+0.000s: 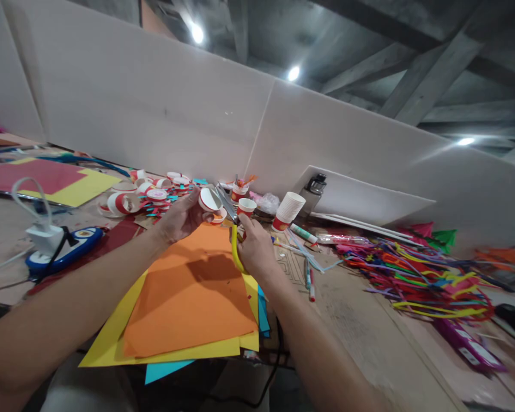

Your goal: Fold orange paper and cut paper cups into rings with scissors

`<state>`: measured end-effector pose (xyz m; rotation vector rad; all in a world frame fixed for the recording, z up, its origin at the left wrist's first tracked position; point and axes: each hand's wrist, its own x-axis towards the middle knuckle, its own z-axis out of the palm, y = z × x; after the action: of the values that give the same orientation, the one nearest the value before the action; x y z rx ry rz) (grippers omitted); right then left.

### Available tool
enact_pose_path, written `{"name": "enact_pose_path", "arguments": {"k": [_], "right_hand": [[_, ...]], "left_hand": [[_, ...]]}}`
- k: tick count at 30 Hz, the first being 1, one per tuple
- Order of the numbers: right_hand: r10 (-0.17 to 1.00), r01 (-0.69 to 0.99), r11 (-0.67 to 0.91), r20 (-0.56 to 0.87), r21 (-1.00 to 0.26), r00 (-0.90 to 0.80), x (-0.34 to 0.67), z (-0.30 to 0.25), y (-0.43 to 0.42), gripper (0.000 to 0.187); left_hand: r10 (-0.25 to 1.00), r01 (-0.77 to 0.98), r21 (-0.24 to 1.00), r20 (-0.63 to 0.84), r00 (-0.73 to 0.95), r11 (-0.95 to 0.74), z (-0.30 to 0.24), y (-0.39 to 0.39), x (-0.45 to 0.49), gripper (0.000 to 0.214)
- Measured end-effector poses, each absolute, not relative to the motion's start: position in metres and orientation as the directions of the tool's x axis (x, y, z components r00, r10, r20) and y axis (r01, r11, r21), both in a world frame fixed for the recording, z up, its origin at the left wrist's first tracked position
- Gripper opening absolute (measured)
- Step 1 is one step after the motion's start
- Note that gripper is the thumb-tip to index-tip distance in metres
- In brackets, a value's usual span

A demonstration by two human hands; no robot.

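Observation:
My left hand grips a cut paper cup, white with a red band, its round white face turned toward me. My right hand is closed around the yellow handles of a pair of scissors. The metal blades point up and left and lie against the cup's edge; whether they are parted is hard to tell. Below both hands lies orange paper on top of yellow paper. A whole paper cup stands just behind the scissors.
Cut cup pieces cluster at the back left. A stack of paper cups and a dark-capped bottle stand back right. Colourful pipe cleaners pile on the right. A blue-white power strip sits left. White boards wall the back.

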<state>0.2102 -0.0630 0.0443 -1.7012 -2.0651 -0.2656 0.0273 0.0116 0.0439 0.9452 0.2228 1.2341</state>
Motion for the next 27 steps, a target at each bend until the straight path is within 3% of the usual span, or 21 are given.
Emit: {"name": "enact_pose_path", "arguments": {"k": [8,12,16,27], "right_hand": [[0.896,0.973,0.193,0.427,-0.126,-0.122,0.2103,0.0432,-0.0619,0.042],[0.900,0.972,0.192,0.420,-0.136,-0.119,0.2100,0.0440,-0.0628,0.042],[0.892,0.969,0.203,0.436,-0.141,-0.123,0.2107,0.0432,-0.0627,0.046],[0.904,0.980,0.171,0.413,-0.098,-0.116,0.2099,0.0429,-0.0636,0.044]], "left_hand": [[0.877,-0.689,0.724,0.312,0.365,0.029,0.0480,0.0125,0.0267,0.048],[0.882,-0.692,0.722,0.335,0.331,-0.014,0.0482,0.0104,0.0293,0.043],[0.863,-0.660,0.750,0.311,0.399,0.035,0.0447,0.0087,0.0309,0.038],[0.863,-0.632,0.772,0.267,0.428,0.075,0.0443,0.0106,0.0282,0.041]]}}
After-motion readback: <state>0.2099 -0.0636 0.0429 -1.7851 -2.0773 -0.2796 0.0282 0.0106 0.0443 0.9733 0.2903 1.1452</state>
